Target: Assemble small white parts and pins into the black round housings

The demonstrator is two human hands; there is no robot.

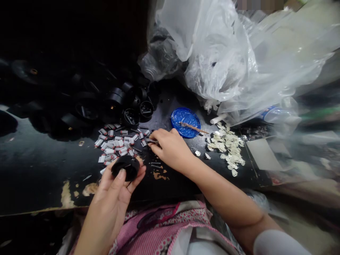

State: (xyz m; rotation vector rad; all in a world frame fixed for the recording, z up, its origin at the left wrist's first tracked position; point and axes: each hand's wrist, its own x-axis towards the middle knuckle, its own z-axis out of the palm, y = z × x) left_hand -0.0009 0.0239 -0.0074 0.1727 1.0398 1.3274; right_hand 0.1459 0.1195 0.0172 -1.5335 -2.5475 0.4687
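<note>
My left hand [113, 198] holds a round black plastic part [125, 167] between thumb and fingers, just above the near edge of the black table [39, 166]. My right hand [171, 148] is pinched shut over the table, its fingertips on a small dark metal piece [152, 141] that looks like a spring. Right beside those fingertips lies a scatter of small white-and-red pieces [115, 144] mixed with several dark springs [156, 165].
A pile of black round housings [117, 102] sits at the back left. A blue lid with a thin stick [185, 122] lies behind my right hand. Cream flat pieces [228, 147] spread to the right. Crumpled clear plastic bags [225, 56] fill the back right.
</note>
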